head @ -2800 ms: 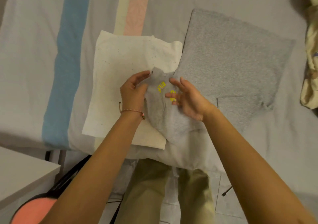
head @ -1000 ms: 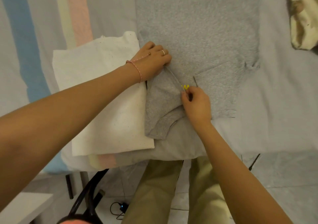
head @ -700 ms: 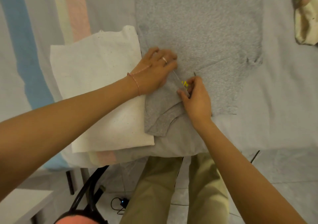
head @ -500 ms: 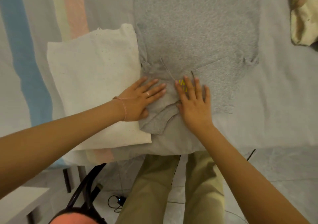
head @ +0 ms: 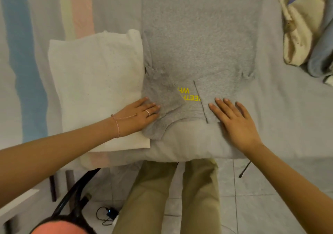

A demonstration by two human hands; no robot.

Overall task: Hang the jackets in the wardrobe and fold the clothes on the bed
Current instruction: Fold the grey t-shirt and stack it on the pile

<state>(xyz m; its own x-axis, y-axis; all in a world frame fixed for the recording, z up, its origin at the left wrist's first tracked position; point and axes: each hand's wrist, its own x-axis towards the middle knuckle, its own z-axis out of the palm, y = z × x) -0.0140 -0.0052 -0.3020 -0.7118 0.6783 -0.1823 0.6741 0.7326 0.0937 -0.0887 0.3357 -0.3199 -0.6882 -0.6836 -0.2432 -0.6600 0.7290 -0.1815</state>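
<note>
A grey T-shirt (head: 200,41) with yellow lettering lies flat on the bed, both sleeves folded inward near the front edge. My left hand (head: 139,115) presses flat on the left folded sleeve, fingers straight. My right hand (head: 234,120) presses flat on the right folded sleeve and the shirt's near edge. A folded cream garment (head: 97,88) lies just left of the shirt, under my left wrist.
The bed (head: 288,116) has a grey cover with blue, cream and pink stripes at the left. A crumpled cream and blue pile of clothes (head: 306,26) sits at the far right. Below are my legs, a tiled floor, a black chair frame (head: 72,201) and a cable.
My hands have slid apart along the shirt's near edge, the right one moving right onto the other sleeve. The yellow lettering between them now shows.
</note>
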